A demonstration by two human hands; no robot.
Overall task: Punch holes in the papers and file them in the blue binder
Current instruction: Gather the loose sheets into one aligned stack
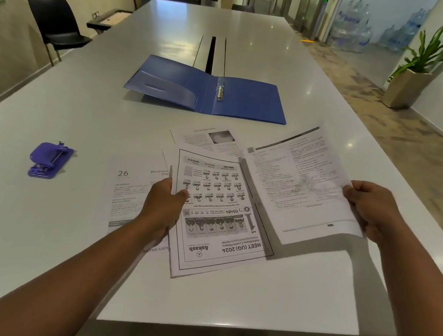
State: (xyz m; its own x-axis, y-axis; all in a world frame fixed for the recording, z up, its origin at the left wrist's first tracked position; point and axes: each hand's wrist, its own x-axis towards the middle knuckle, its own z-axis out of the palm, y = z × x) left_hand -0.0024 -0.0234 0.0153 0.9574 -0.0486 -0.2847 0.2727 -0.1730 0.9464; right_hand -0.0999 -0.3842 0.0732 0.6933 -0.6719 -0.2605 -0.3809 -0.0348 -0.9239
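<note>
near the table's (29, 223) left edge lies a purple hole punch (50, 159), unused. the left hand (162, 207) pinches an upside-down printed sheet (220, 217) at its edge, apparently gathering the scattered papers. beyond, the blue binder (207, 89) lies open, ready. the right hand (373, 210), fingers curled, grips a lifted text page (299, 186).
</note>
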